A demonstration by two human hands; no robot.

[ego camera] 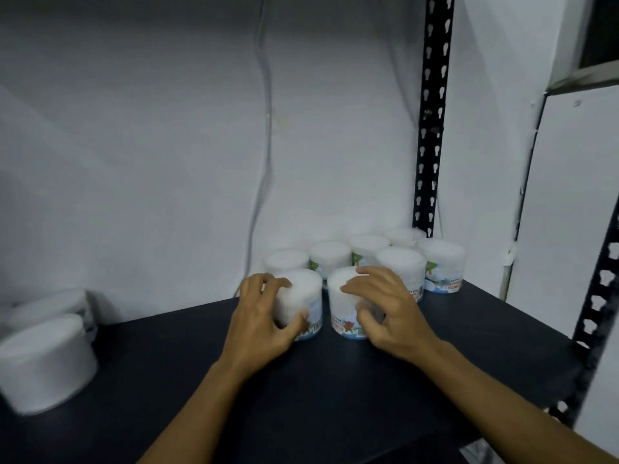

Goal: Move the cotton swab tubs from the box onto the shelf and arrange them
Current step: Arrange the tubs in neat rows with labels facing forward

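At frame centre, left hand (264, 316) and right hand (385, 309) each grip a tub (303, 296) (341, 306) on the shelf (335, 380); several tubs already grouped, box unseen.

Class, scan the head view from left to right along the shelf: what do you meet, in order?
Two tubs at the left edge → left hand gripping a tub → right hand gripping a tub → rightmost tub → black front upright.

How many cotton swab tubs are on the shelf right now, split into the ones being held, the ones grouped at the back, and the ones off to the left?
Tubs held, one in each hand: 2
Tubs grouped behind them by the corner post: 6
Tubs apart at the left: 2
Total: 10
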